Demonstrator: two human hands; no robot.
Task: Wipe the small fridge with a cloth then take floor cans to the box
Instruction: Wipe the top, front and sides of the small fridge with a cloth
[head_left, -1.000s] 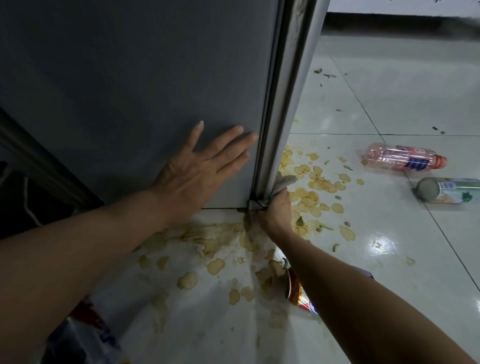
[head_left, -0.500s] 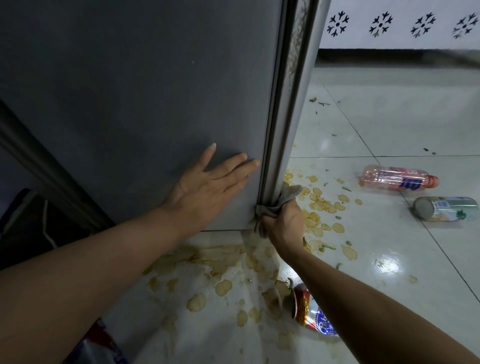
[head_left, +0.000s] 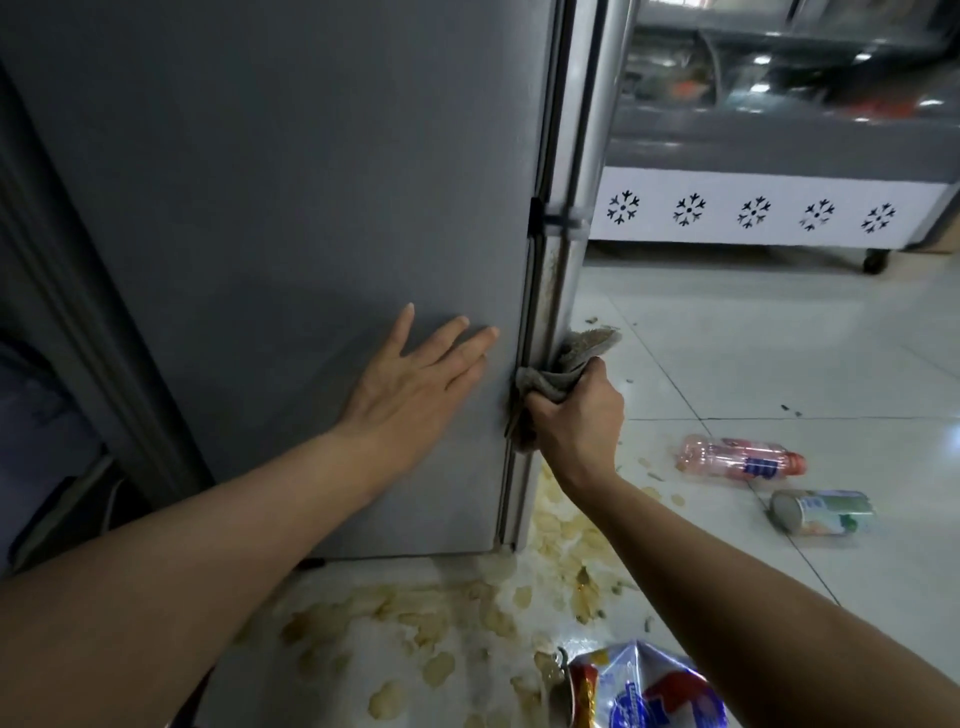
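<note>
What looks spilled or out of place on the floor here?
Potato chips lie scattered and soggy at the fridge base. A pink bottle and a can lie on their sides on the tiles, and a crumpled snack bag sits nearby.

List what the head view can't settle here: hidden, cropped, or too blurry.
- Box for the cans: not in the head view.
- Fridge front: turned away; only its side and corner show.
- Right hand fingers: wrapped in the cloth.
- Green can label: too small to read.
- Snack bag: cut off by the bottom edge.
- Freezer cabinet contents: blurred.
</note>
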